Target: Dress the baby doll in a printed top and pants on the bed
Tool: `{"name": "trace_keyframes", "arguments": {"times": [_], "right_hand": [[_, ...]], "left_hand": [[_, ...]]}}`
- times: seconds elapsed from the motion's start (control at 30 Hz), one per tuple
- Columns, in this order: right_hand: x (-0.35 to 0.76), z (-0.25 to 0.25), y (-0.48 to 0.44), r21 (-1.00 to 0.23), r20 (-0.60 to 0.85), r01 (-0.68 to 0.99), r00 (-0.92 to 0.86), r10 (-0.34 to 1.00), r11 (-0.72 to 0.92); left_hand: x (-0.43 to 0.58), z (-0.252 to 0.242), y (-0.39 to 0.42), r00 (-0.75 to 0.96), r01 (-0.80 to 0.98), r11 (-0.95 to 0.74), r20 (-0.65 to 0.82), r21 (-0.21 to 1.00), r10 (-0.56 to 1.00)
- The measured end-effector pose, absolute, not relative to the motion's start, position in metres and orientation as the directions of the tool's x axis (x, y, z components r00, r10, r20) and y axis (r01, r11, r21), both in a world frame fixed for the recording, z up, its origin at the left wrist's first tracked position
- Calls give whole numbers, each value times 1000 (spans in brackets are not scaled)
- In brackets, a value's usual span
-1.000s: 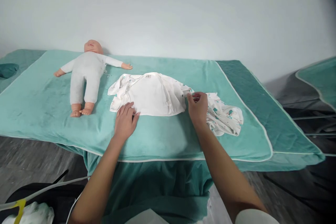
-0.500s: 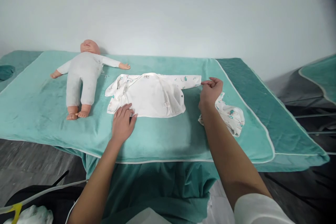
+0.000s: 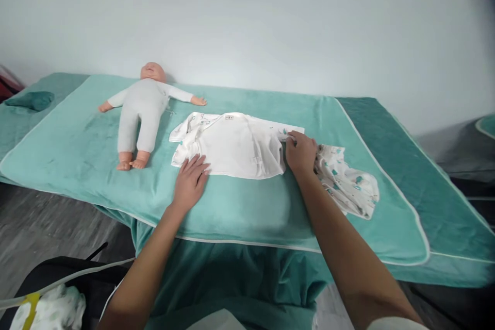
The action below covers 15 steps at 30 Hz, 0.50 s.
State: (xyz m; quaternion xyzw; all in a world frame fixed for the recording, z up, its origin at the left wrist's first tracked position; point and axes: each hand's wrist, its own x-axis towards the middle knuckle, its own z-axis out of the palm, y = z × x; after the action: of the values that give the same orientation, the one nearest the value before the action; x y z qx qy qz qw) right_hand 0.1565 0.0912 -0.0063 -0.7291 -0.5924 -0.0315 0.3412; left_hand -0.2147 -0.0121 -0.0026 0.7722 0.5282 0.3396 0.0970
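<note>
A white baby shirt (image 3: 240,147) with printed sleeves lies spread out in the middle of the green cover. My left hand (image 3: 191,180) rests with fingers apart on its lower left edge. At the right sleeve, my right hand (image 3: 301,150) pinches the fabric near the cuff, its fingertips partly hidden. Just beyond that wrist, a crumpled printed garment (image 3: 351,183) lies on the cover. A baby doll (image 3: 145,103) in a white suit lies on its back to the left, arms outstretched.
The green cover (image 3: 247,227) lies over a bed against a pale wall. A dark green cloth (image 3: 33,100) sits at the far left. At the lower left, a bundled printed cloth (image 3: 60,307) lies on something black beside a pale tube.
My right hand has moved left and down from the cuff's end to the sleeve's lower edge. The view has shifted, so everything sits a little differently in frame. My left hand stays on the shirt.
</note>
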Motion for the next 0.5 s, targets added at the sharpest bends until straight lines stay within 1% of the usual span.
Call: {"name": "trace_keyframes", "arguments": {"times": [0.03,0.1,0.17,0.23,0.3,0.37,0.43,0.5], "right_hand": [[152,-4,90,-462,471,886,287,834,-44],[135,2,87,-464,524,885,231,820,48],[106,12,87,-478,568,859,143,810,183],[66,23,92,-529,574,785,52,817,321],[22,34,106,-633,517,667,-14,856,393],[-22,44,130,-764,391,536,-58,918,359],[-66,52,164,-851,271,433,-119,955,296],[-110,57,205,-882,191,396,-192,963,254]], "left_hand": [[-219,-2,-13,175,714,-432,456,551,872],[-229,4,-16,78,659,-441,528,609,845],[-244,15,-22,-22,649,-432,583,626,812],[-264,29,-29,-103,671,-405,619,621,779],[-290,42,-32,-189,694,-358,639,624,746],[-322,51,-29,-294,703,-273,618,657,729],[-353,53,-18,-394,676,-159,535,720,747],[-380,50,0,-462,595,-44,386,802,799]]}}
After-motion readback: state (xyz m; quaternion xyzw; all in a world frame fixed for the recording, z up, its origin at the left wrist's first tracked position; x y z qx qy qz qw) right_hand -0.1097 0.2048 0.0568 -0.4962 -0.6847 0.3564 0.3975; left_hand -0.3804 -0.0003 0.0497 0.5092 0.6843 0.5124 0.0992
